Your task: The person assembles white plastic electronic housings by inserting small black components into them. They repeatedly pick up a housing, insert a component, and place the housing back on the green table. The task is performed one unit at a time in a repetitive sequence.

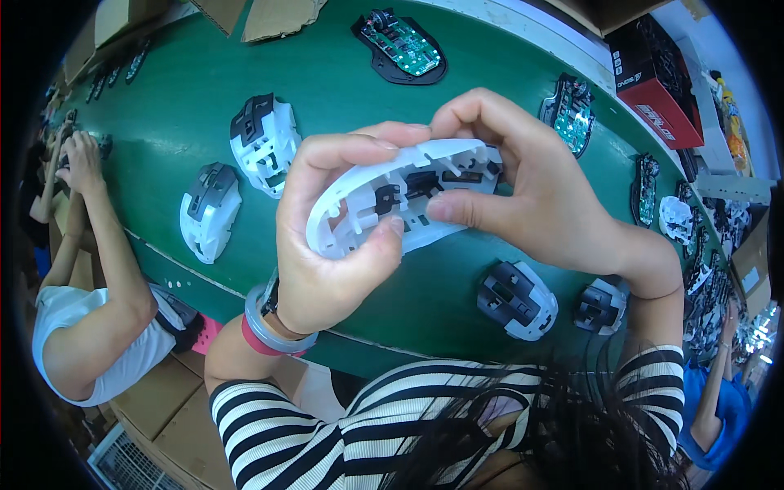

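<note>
Above the green bench, both hands hold a translucent white computer mouse shell (445, 150), its hollow inside with ribs and black parts facing up toward me. My left hand (314, 216) wraps the shell's rounded left end, thumb on the near side. My right hand (531, 184) grips the right end, its thumb pressing inside and its fingers curled behind the far rim. To the left lie two grey-and-white mouse shells, one (267, 145) farther off and another (210, 214) nearer. Below my right hand sit two more, a shell (517, 300) and a smaller-looking one (602, 306).
Mouse bases with green circuit boards lie at the far side (402, 47) and right (567, 114). A black-and-red box (657, 86) stands at the far right edge of the green bench (188, 73). A co-worker (102, 327) sits at left; another's blue sleeve (714, 412) shows at right.
</note>
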Tool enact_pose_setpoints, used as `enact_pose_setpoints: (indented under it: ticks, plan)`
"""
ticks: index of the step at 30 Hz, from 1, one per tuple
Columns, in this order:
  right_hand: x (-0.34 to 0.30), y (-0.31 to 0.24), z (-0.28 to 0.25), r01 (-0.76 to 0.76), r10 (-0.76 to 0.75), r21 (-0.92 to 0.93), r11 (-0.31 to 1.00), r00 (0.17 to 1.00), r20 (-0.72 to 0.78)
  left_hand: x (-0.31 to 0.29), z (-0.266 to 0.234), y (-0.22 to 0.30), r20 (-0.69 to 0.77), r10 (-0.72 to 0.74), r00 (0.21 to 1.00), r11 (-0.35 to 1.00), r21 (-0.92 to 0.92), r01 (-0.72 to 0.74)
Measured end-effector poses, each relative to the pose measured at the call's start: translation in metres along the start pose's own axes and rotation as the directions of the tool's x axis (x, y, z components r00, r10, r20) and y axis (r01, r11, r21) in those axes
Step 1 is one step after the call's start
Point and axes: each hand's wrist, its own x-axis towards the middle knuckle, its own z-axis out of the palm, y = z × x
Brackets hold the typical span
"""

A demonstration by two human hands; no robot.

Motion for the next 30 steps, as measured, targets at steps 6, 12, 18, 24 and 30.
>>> enact_pose_setpoints:
  ticks: [6,12,18,24,30]
  plan:
    - [0.003,0.002,0.001,-0.033,0.033,0.012,0.999,0.998,-0.044,0.001,0.005,0.003,-0.045,-0.123,0.991,0.99,-0.074,0.12]
    - [0.002,-0.008,0.008,0.232,-0.286,-0.444,0.866,0.956,-0.06,-0.005,0.003,0.001,-0.127,-0.39,0.912,0.903,-0.244,0.352]
    - [0.014,-0.016,0.016,0.464,-0.468,-0.777,0.427,0.848,0.249,-0.009,-0.004,0.004,-0.204,-0.292,0.934,0.951,-0.167,0.26]
    - [0.008,-0.002,0.04,0.309,-0.611,-0.937,0.161,0.777,0.152,-0.007,-0.009,0.006,-0.269,-0.301,0.915,0.945,0.041,0.323]
    - [0.009,0.005,0.04,0.272,-0.743,-0.944,0.189,0.668,0.043,-0.006,-0.01,0.004,-0.286,-0.121,0.951,0.973,0.155,0.17]
